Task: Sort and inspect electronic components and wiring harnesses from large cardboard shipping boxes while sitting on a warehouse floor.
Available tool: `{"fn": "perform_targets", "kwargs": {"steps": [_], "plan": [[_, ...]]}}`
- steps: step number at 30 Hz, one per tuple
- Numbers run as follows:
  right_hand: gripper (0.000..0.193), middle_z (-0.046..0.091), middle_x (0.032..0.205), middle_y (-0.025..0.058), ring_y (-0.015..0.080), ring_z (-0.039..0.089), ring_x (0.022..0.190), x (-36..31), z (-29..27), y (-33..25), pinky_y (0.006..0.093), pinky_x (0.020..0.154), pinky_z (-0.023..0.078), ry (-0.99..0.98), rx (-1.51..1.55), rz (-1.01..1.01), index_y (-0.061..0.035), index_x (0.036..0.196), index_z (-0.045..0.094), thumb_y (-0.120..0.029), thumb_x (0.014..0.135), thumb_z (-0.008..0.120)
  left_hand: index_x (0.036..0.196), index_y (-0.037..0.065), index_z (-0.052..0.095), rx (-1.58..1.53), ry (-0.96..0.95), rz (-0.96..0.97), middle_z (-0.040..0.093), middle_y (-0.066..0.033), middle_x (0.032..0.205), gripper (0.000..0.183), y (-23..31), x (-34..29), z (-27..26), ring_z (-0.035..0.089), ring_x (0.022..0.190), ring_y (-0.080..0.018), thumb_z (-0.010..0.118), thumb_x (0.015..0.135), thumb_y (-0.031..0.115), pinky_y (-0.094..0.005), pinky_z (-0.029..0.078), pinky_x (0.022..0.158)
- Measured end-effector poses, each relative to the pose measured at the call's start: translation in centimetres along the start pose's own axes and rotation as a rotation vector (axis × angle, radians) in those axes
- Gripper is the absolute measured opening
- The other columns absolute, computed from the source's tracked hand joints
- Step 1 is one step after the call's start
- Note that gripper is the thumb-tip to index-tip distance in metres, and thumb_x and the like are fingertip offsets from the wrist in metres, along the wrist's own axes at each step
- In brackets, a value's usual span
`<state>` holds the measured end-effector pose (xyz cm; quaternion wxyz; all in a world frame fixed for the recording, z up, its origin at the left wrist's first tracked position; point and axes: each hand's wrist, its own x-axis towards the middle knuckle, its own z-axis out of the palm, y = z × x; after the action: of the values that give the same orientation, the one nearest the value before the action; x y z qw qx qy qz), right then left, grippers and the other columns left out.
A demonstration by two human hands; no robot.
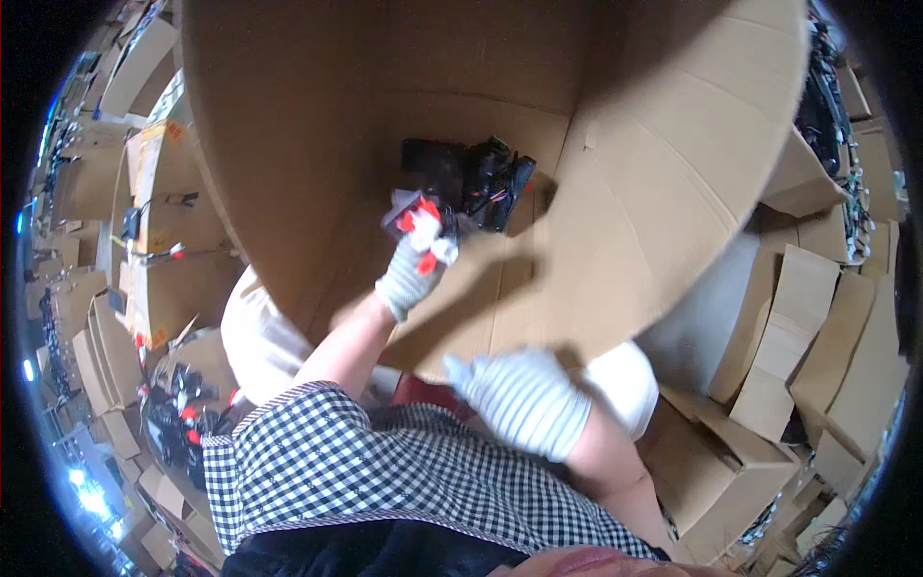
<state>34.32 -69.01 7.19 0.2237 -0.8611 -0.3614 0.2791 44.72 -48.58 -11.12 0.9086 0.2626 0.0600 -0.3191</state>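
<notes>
My left hand [411, 276], in a striped grey-white glove, reaches into a large cardboard box [654, 183]. It is closed on a bundle of red and white connectors [423, 229], blurred, with a clear plastic piece beside it. Just beyond, black parts with thin wires [492, 183] lie on the box's bottom. My right hand [524, 402], gloved the same way, is at the near edge of the box. Motion blur softens its fingers, and I cannot make out whether they grip the edge.
Cartons [183, 202] with loose cables stand on the left, near a pile of black parts with red connectors [178, 418]. On the right are an opened carton [716, 471], upright cardboard flaps [788, 337] and a box of dark cable parts [822, 106].
</notes>
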Motion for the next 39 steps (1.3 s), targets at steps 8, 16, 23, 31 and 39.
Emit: {"fn": "perform_targets", "kwargs": {"steps": [8,16,23,31,39], "plan": [[0.026,0.065,0.083,0.0151,0.0305,0.062,0.072,1.9,3.0,2.1,0.0373,0.066,0.051,0.547,0.372,-0.104,-0.0062,0.109,0.06,-0.022,0.09,0.051,0.1,0.002,0.059,0.984,0.065,0.207,0.061,-0.0098,0.095,0.02,-3.7,-21.0,5.5,0.058,0.091,-0.0213,0.056,0.082,0.009,-0.033,0.047,0.083],[0.048,0.058,0.077,0.0003,0.0049,0.049,0.061,-1.5,8.8,-5.6,0.0167,0.054,0.039,0.475,1.296,0.272,0.0011,0.118,0.055,-0.032,0.085,0.065,0.104,0.005,0.06,1.414,0.127,0.363,0.064,-0.0072,0.092,0.022,-4.6,-27.6,6.3,0.06,0.07,-0.0185,0.049,0.091,0.02,-0.0282,0.045,0.06],[0.048,0.059,0.074,0.0007,0.0018,0.039,0.053,-2.9,13.2,-9.8,0.0158,0.049,0.032,0.57,1.517,0.158,-0.0003,0.122,0.055,-0.03,0.085,0.066,0.113,0.0,0.054,-0.232,0.107,-0.212,0.06,0.0003,0.077,0.029,-4.9,-27.2,5.7,0.05,0.058,-0.0034,0.053,0.091,0.018,-0.0162,0.042,0.05],[0.045,0.056,0.07,-0.0012,0.0029,0.042,0.054,-2.5,12.9,-10.8,0.0159,0.049,0.032,0.48,1.517,0.162,-0.0011,0.122,0.054,-0.027,0.087,0.064,0.094,0.002,0.063,0.845,0.086,0.05,0.061,-0.0031,0.074,0.018,-5.6,-27.4,5.9,0.058,0.064,-0.0128,0.055,0.089,0.018,-0.0255,0.046,0.057],[0.035,0.052,0.066,-0.002,0.0016,0.041,0.053,-2.2,14.7,-9.6,0.0144,0.045,0.029,0.425,1.652,0.192,-0.0019,0.117,0.058,-0.018,0.086,0.061,0.085,0.005,0.061,1.883,-0.009,0.343,0.061,-0.0143,0.073,0.028,-5.4,-27.3,6.5,0.058,0.069,-0.0363,0.066,0.072,0.029,-0.0416,0.044,0.061]]}}
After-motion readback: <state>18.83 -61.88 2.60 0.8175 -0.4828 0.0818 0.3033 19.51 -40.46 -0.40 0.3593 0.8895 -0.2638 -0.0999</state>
